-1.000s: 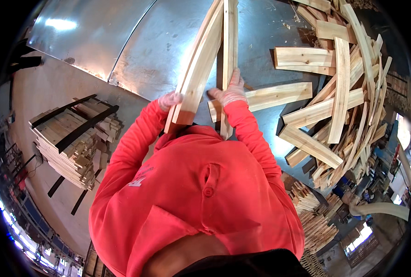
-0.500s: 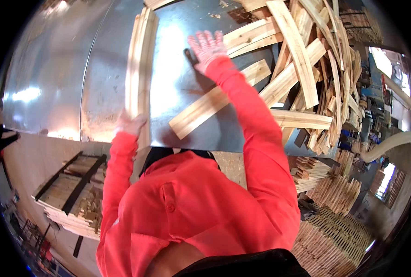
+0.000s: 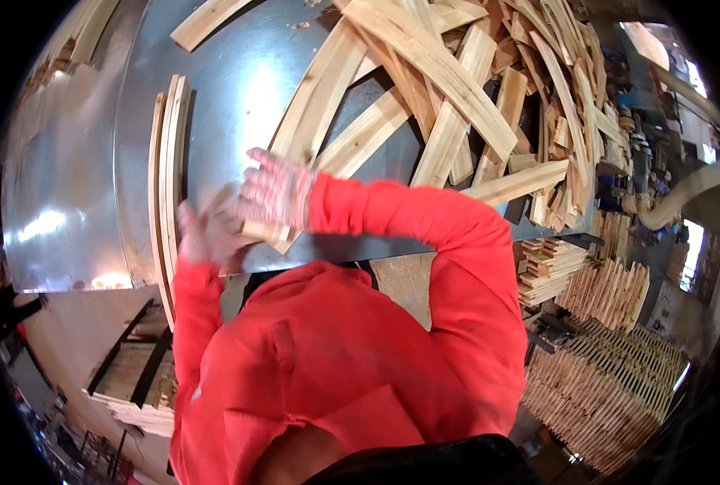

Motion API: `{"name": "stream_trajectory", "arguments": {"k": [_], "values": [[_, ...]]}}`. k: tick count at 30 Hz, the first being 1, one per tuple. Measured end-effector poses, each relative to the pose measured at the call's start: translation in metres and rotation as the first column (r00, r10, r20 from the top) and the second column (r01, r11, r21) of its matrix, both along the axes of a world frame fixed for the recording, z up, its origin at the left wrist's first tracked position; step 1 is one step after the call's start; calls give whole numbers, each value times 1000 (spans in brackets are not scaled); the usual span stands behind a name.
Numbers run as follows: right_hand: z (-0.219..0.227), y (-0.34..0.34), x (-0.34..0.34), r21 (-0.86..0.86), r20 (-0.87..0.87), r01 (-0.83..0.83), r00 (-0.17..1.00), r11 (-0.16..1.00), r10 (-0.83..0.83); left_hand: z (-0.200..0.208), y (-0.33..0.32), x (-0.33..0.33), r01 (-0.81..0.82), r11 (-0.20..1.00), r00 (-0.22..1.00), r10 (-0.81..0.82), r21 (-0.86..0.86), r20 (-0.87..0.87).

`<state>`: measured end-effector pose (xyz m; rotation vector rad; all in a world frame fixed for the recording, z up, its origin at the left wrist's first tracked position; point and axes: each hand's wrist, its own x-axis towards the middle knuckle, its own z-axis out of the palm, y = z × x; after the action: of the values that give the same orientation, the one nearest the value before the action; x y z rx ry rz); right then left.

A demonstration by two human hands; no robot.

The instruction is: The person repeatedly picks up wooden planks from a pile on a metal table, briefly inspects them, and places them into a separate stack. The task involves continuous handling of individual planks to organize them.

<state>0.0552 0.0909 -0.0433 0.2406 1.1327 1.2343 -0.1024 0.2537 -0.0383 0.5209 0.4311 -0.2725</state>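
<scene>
My right hand (image 3: 277, 192) lies flat with its fingers stretched to the left, over the near ends of light wooden slats (image 3: 315, 101) on the metal table. Close to its left is my left hand (image 3: 213, 233), smeared by motion, with its fingers apart and nothing visibly gripped. Just left of that hand stand several narrow slats (image 3: 170, 162) side by side, their near ends reaching past the table edge. Whether the left hand touches them I cannot tell. My right hand hides part of the slats beneath it.
A heap of loose slats (image 3: 465, 121) covers the right side of the metal table (image 3: 77, 202). One slat (image 3: 206, 23) lies at the far edge, and others (image 3: 93, 32) at far left. Stacked wood (image 3: 610, 388) stands on the floor at right, with another stack (image 3: 142, 376) at lower left.
My right hand has come nearer and left, beside my left hand. The narrow slats now sit further left, and my left hand is off their top. A long slat now lies under my right hand.
</scene>
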Motion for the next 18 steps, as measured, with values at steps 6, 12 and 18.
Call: {"name": "stream_trajectory", "arguments": {"k": [6, 12, 18], "values": [[50, -164, 140, -83, -874, 979, -162, 189, 458, 7, -56, 45, 97, 995, 987, -95, -6, 131], [10, -280, 210, -654, -751, 666, -518, -358, 409, 11, -37, 17, 239, 617, 967, -217, 750, -130], [-12, -237, 151, -581, -733, 726, -270, -369, 624, 82, -20, -49, 447, -216, 887, -17, 868, -461]]}}
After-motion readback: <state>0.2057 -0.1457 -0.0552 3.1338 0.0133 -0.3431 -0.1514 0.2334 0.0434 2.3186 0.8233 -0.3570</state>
